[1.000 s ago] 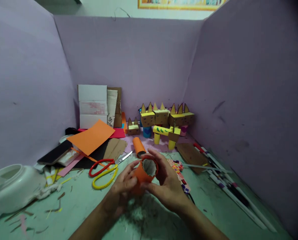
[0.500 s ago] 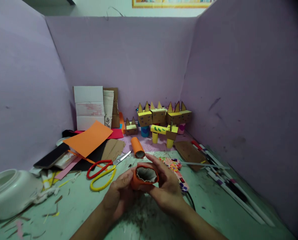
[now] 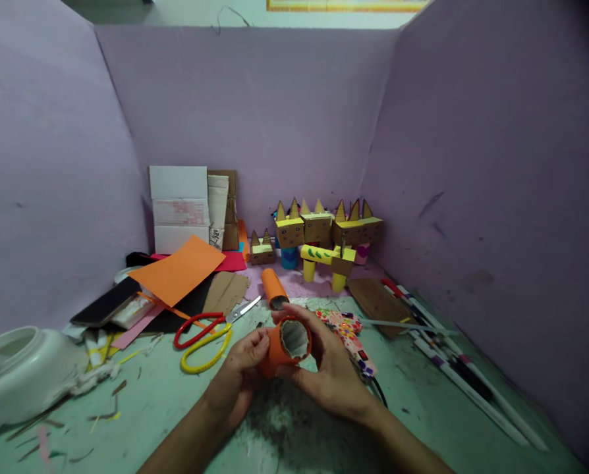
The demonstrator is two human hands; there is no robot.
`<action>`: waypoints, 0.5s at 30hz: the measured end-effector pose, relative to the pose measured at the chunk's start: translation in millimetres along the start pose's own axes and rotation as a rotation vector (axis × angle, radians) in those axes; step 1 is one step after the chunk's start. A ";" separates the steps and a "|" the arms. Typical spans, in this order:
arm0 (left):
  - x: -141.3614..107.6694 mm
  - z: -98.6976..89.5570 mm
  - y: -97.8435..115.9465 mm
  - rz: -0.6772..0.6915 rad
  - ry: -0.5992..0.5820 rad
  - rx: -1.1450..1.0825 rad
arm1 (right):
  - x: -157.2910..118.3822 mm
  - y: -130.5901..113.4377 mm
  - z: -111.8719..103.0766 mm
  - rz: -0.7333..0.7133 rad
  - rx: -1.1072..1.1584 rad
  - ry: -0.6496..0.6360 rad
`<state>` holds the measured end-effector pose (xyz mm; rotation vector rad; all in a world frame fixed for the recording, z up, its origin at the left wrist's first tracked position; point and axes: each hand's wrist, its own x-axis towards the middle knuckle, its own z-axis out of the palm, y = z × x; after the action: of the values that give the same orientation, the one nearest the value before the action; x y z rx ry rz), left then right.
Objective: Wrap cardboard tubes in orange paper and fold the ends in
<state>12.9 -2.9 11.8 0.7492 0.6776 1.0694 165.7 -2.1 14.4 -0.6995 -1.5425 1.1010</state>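
Low over the table's front, both hands hold an orange paper-covered cardboard tube (image 3: 278, 352). Its pale, ragged-edged opening faces up and to the right. My left hand (image 3: 242, 368) grips the tube's left side, thumb on top. Around its right side curve the fingers and thumb of my right hand (image 3: 327, 368). Just beyond the fingertips lies a second orange tube (image 3: 273, 286), its near end partly hidden by my right hand. Scissors (image 3: 220, 329) with one red and one yellow handle lie with blades apart left of the tubes.
Cardboard animal figures (image 3: 319, 237) stand at the back. On the left are orange paper (image 3: 180, 268), cardboard scraps (image 3: 225, 291) and a white pot (image 3: 22, 368). A floral-patterned glue gun (image 3: 348, 336) lies right of my hands, near white-barrelled pens (image 3: 452, 375). Purple walls (image 3: 245, 112) enclose the table.
Both hands have tilted the held tube, so its opening has turned from facing up toward the right and looks rounder. The view has shifted slightly.
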 end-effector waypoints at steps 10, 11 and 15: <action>-2.7 2.5 1.0 -0.003 0.066 0.018 | 4.6 0.5 0.6 0.129 0.002 0.144; -3.5 2.8 0.5 -0.008 0.047 0.030 | 5.7 1.2 0.1 0.171 0.020 0.201; -4.1 0.9 -0.1 0.019 0.025 0.111 | 9.7 7.6 -7.3 0.250 0.035 0.363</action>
<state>12.3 -7.0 12.8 0.8405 0.7576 1.0660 169.3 11.5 11.5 -1.0274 -1.1460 1.1076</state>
